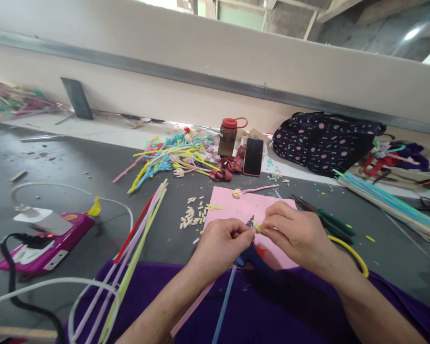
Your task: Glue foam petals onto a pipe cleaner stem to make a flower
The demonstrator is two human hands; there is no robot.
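Above the pink sheet [224, 200], my left hand [222, 239] is closed in a pinch; a pink pipe cleaner [193, 308] runs down from beneath it. My right hand [295, 229] has thumb and fingers closed on a small pale-yellow piece [257, 228], right beside the left fingertips. Between and below both hands is a dark blue tool with an orange part, which looks like a glue gun [254, 258]; its metal tip [251, 220] points away from me. A blue strip [224, 303] hangs below it. The fingers partly hide what they hold.
Short cream pieces [189, 217] lie left of the sheet, and dark green-handled pliers [333, 222] right of it. Pipe-cleaner flowers [168, 157], a bottle [228, 138], a phone [252, 156] and a bag [322, 141] stand behind. A magenta power strip [68, 239] with cables sits left.
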